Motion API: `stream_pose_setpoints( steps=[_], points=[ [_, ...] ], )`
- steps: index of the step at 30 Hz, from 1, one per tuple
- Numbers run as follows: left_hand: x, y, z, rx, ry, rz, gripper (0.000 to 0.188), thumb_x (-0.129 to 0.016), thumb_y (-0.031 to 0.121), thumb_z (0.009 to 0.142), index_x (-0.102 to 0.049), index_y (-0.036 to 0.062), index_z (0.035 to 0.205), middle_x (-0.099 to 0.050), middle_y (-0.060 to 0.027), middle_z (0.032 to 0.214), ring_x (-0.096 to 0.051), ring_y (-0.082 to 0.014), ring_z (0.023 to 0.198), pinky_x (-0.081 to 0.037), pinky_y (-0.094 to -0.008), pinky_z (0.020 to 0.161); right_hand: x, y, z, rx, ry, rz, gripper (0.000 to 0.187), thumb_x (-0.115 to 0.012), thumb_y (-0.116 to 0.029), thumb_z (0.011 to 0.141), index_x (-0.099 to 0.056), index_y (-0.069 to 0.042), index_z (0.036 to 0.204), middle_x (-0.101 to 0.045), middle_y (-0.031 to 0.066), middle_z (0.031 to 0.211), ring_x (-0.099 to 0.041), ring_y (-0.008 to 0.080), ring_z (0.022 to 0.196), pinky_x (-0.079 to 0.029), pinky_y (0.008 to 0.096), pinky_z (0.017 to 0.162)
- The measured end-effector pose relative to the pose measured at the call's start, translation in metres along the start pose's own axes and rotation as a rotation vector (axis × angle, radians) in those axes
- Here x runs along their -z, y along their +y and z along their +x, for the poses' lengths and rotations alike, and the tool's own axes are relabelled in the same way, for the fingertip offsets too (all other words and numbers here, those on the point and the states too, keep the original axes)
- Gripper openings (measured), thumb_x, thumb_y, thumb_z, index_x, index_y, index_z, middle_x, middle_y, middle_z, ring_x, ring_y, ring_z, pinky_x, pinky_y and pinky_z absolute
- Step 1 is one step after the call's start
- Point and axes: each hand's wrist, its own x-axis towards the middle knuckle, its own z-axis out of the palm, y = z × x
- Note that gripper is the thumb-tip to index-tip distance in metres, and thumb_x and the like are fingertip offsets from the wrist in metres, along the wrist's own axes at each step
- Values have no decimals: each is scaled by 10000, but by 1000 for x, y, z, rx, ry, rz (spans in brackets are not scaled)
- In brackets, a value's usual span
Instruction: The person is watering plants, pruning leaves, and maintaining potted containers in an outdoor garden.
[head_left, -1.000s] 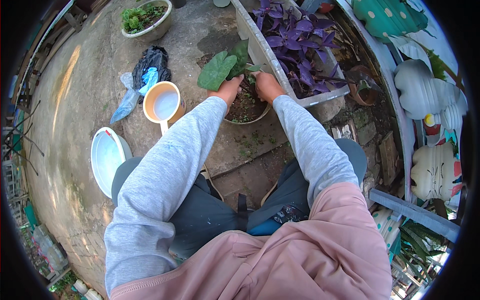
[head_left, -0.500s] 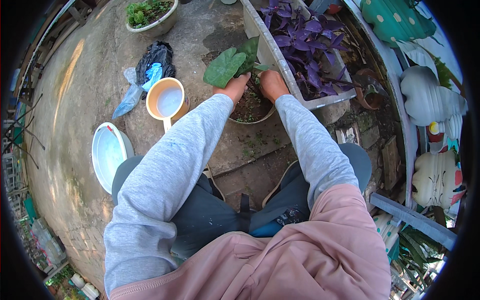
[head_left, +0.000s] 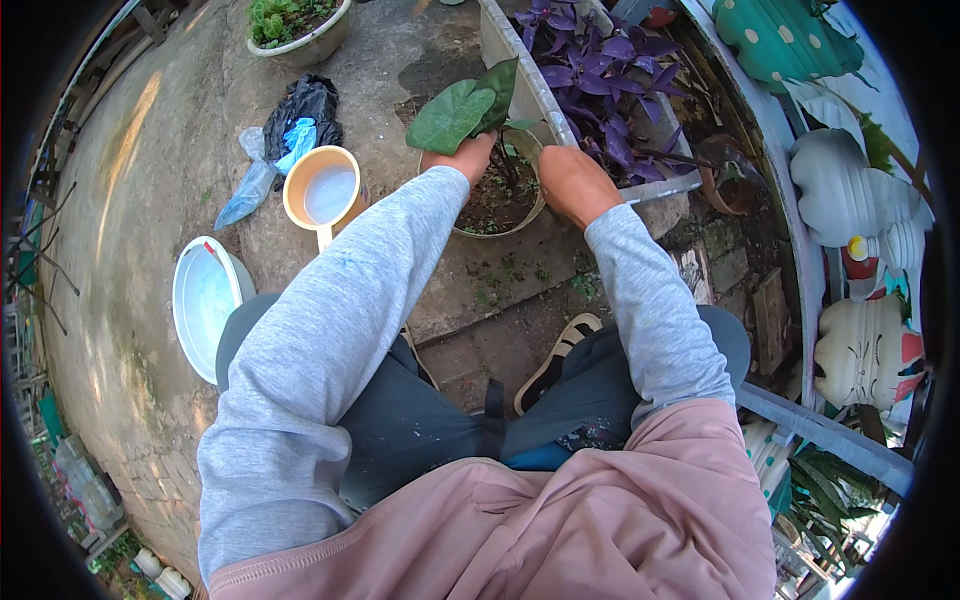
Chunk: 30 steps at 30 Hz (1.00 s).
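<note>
A round pot (head_left: 497,233) of dark soil stands on the ground in front of me. From it rises a plant with large green leaves (head_left: 450,116) and a dark stem. My left hand (head_left: 466,158) is at the pot's left side, beneath the leaves and close to the stem. Its fingers are hidden by the leaf and by the hand itself, so their grip does not show. Closed on the pot's right rim is my right hand (head_left: 578,184), knuckles up, its fingertips out of sight.
A long planter box (head_left: 525,70) of purple-leaved plants (head_left: 610,80) adjoins the pot. To the left are an orange dipper (head_left: 345,215) of cloudy liquid, a white basin (head_left: 183,330), a black plastic bag (head_left: 310,103) and a clear bluish bag (head_left: 245,195). Another pot (head_left: 315,45) holds greenery.
My right hand has drawn back from beside the stem to the pot's right rim. My left hand has risen slightly under the leaves, and more of the soil shows.
</note>
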Motion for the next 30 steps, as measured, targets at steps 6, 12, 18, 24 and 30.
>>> stream_pose_setpoints(
  steps=[6,12,18,24,30],
  points=[
    [-1,6,-1,8,61,56,411,-600,253,785,-491,28,1110,-564,-53,973,-544,-121,673,-431,-271,572,1,6,-21,-73,-311,-162,211,-504,-39,757,-642,-8,913,-620,164,961,-594,326,909,-487,382,758],
    [1,19,-4,88,-37,56,431,-605,249,788,-468,49,1145,-553,-45,961,-531,-115,698,-433,-257,610,-18,8,-12,178,-446,-172,177,-514,-86,735,-636,21,805,-615,203,860,-602,328,826,-486,403,695],
    [13,31,-13,96,-212,-73,450,-611,251,790,-451,65,1167,-528,-42,1020,-531,-125,747,-453,-271,709,-41,-13,0,133,-210,-78,180,-509,-60,744,-648,7,837,-622,184,918,-610,335,852,-495,404,714],
    [15,28,-2,-79,-224,116,448,-629,248,777,-472,74,1160,-531,-56,1062,-538,-143,794,-463,-274,709,-79,-10,5,263,24,-170,188,-502,-95,743,-657,-4,798,-628,186,887,-623,310,802,-500,418,667],
    [39,44,0,-306,-350,610,496,-636,418,715,-557,41,1027,-599,-74,695,-564,-156,539,-466,-283,495,-57,-20,11,124,-191,-64,169,-507,-76,704,-631,2,787,-620,189,812,-599,341,801,-477,391,723]
  ],
)
